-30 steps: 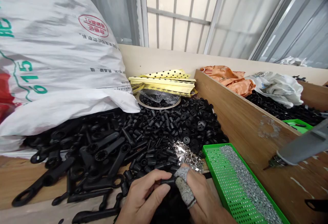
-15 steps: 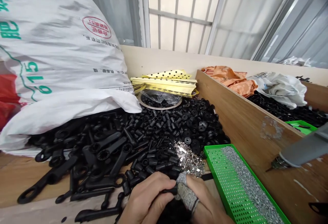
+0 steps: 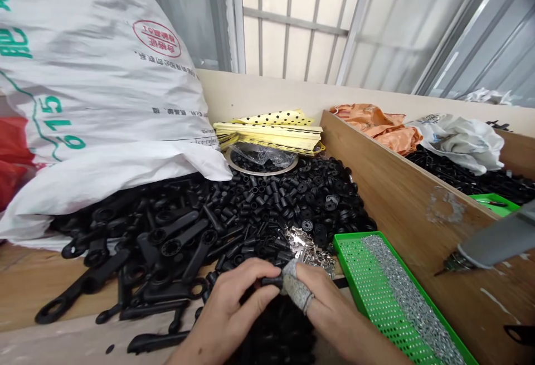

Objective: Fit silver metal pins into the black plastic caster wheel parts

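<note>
Small black plastic cylinder (image 3: 272, 281) held level between 2 hands, many loose parts left

The cylinder sits low in the middle of the view, above a dim heap of black parts (image 3: 280, 331). Work on this 1 piece looks under way: both hands have it, and neither has let go. Whether anything is fitted inside it cannot be seen. Its long axis runs left to right, close to level; 1 end points at the left hand (image 3: 236, 309), the other disappears into the right hand (image 3: 330, 303).

The left hand pinches it narrowly between thumb and index finger. The right hand is closed on the far end, its gripping digits wrapped in grey cloth (image 3: 297, 292).

Beyond the hands, shiny silver metal clips (image 3: 309, 248) and short black plastic sleeves (image 3: 251, 198) lie loose, so plenty seems left. Right of these, a green perforated plastic tray (image 3: 370, 281) carries small silver metal pieces (image 3: 413, 298). To the left lie long black plastic handles with ring ends (image 3: 179, 239). No finished stack can be made out; the heap under the hands is too dark to judge.
</note>
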Demonstrator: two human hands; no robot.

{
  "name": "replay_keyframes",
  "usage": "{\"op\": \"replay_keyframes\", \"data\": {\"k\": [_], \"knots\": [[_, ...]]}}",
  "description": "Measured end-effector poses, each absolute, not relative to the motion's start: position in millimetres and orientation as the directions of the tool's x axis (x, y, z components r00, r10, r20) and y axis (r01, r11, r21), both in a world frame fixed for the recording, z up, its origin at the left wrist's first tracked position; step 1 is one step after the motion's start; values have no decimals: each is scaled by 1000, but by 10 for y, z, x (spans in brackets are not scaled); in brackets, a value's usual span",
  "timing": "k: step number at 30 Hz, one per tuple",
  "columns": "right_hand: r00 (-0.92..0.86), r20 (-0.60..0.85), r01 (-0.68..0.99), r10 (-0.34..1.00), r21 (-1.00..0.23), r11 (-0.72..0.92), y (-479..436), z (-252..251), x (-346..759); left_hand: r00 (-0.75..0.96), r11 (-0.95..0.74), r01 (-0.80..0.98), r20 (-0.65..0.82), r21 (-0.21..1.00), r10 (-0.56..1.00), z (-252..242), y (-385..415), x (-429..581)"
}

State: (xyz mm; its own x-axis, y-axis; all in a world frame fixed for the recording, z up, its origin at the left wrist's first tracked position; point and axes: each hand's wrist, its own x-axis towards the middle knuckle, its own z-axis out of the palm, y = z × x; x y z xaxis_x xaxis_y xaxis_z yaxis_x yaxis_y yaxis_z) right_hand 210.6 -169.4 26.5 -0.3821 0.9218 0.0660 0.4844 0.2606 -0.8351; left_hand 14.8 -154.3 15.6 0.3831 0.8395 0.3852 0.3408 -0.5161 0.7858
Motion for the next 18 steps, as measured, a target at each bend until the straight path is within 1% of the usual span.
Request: {"op": "replay_keyframes", "data": {"k": [2, 4, 6, 8, 13, 15, 18], "knots": [[-404, 94, 582, 910, -741, 335, -1527, 355, 2071, 368, -459, 412, 318, 787, 874, 219, -1404, 25], [-417, 124, 672, 901, -626, 397, -1385, 374, 2041, 305, -412, 522, 288, 747, 908, 253, -1244, -120], [-436, 132, 730, 890, -526, 436, -1290, 333, 2015, 270, -398, 683, 295, 612, 917, 245, -1072, -241], [-453, 125, 755, 882, -473, 455, -1245, 263, 1987, 283, -398, 749, 287, 529, 915, 203, -899, -299], [-478, 172, 775, 861, -378, 506, -1239, 131, 1908, 387, -459, 770, 249, 443, 888, 94, -584, -200], [-492, 179, 779, 852, -347, 522, -1234, 116, 1903, 420, -481, 760, 235, 437, 877, 104, -572, -161], [-493, 160, 780, 855, -353, 517, -1213, 115, 1923, 497, -530, 711, 204, 462, 844, 162, -690, -173]]}}
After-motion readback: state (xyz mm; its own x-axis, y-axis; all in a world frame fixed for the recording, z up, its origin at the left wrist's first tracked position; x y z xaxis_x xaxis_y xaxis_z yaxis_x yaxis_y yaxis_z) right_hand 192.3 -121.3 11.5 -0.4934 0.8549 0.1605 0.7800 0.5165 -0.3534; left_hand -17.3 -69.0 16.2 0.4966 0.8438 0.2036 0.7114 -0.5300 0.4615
